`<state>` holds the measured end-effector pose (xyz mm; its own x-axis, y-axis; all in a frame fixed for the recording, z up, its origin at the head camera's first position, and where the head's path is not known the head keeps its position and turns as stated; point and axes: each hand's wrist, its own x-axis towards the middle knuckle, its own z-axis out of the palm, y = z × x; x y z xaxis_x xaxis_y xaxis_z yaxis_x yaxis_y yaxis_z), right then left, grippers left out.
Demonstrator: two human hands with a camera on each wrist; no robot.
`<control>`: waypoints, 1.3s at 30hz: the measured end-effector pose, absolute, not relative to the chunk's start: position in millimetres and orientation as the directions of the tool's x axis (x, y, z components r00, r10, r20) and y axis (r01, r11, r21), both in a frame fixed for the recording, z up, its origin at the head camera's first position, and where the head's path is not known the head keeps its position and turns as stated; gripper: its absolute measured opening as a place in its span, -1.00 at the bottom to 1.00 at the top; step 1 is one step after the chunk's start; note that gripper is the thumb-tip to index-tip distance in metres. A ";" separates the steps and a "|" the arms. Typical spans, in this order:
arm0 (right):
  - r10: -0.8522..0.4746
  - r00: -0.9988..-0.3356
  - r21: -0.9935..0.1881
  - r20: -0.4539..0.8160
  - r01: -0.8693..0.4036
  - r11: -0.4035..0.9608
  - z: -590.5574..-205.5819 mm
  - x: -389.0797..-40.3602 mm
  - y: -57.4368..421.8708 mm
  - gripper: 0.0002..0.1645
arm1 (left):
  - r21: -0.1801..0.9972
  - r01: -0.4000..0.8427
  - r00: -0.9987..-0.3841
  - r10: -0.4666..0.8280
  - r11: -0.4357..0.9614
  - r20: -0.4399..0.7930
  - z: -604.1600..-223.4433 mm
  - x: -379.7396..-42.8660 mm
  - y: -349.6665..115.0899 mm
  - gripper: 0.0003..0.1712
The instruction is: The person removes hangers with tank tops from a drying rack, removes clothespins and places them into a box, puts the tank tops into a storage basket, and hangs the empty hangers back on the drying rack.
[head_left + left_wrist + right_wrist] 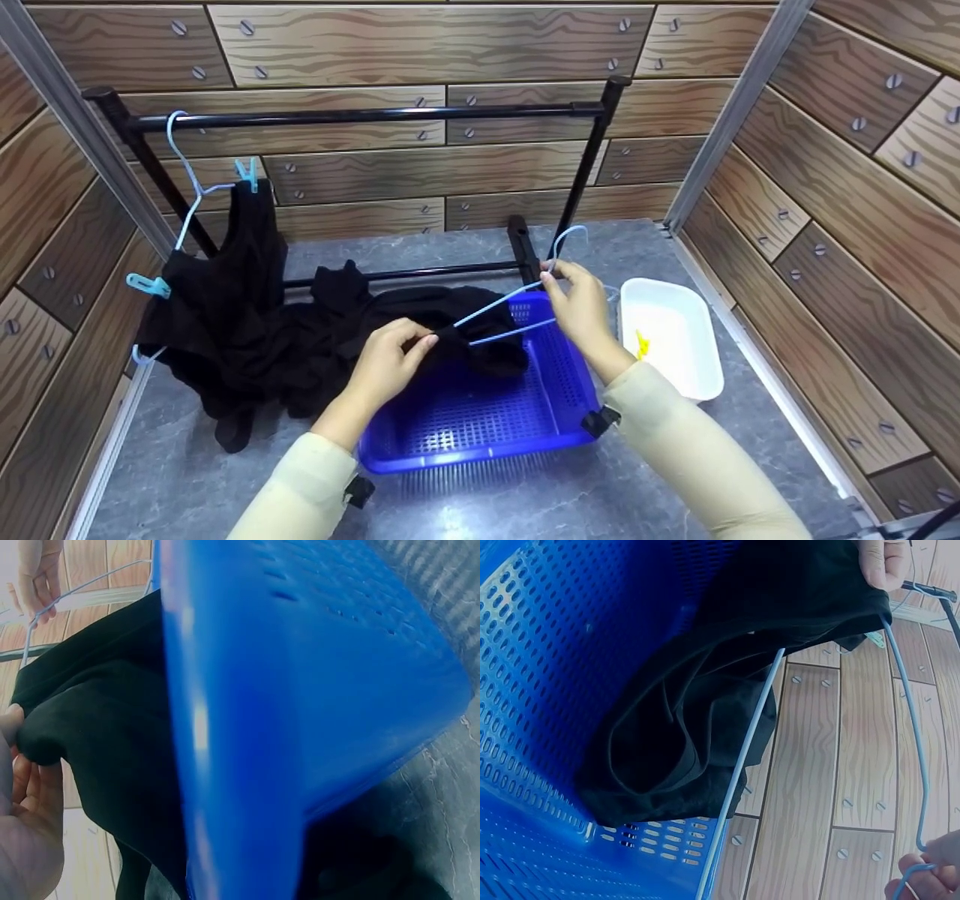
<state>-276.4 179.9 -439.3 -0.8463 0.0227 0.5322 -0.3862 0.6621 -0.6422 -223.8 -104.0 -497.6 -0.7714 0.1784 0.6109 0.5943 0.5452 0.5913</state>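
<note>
In the head view, my left hand point(384, 358) pinches the edge of a black garment point(105, 720) over the blue basket point(480, 454). My right hand point(585, 313) grips a light blue wire hanger point(498, 304) near the base of its hook. One end of that hanger runs inside the garment's opening, as the right wrist view shows; the tip inside is hidden by cloth. Part of the garment droops into the basket. Where its left side meets the other black cloth, I cannot tell them apart.
A black rack point(375, 115) stands behind. On its left hangs another black garment point(240, 255) on a blue hanger point(199, 187), with blue clothespins point(246, 174) on it. A white tub point(675, 390) with something yellow point(642, 345) inside stands right of the basket.
</note>
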 end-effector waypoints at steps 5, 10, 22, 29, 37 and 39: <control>0.037 -0.846 -0.647 0.532 -0.378 0.662 -439.2 -278.3 182.1 -0.83 | 0.592 0.596 -0.768 0.170 0.543 0.617 -498.4 -224.2 -104.1 -0.93; 0.057 -0.851 -0.659 0.522 -0.360 0.660 -439.7 -279.3 183.7 -0.83 | 0.604 0.580 -0.776 0.145 0.546 0.614 -499.8 -223.8 -104.5 -0.90; 0.125 -0.840 -0.691 0.527 -0.338 0.639 -435.4 -283.1 194.7 -0.82 | 0.589 0.531 -0.762 0.039 0.609 0.646 -499.8 -221.4 -109.9 -0.87; 0.146 -0.849 -0.716 0.508 -0.322 0.619 -436.3 -286.5 198.0 -0.80 | 0.627 0.488 -0.811 0.049 0.607 0.584 -495.9 -221.7 -111.8 -0.88; 0.159 -0.846 -0.718 0.509 -0.316 0.620 -434.3 -287.7 200.3 -0.82 | 0.655 0.484 -0.805 0.002 0.580 0.594 -494.9 -223.1 -115.4 -0.86; 0.157 -0.848 -0.723 0.506 -0.318 0.613 -434.2 -287.6 200.6 -0.83 | 0.648 0.492 -0.789 -0.017 0.581 0.614 -494.3 -223.7 -115.5 -0.86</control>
<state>-287.6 200.6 -434.2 -0.8480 0.1568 0.5063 -0.3183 0.6131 -0.7230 -223.7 -115.5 -494.3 -0.7888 -0.0172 0.6144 0.4924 0.5808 0.6483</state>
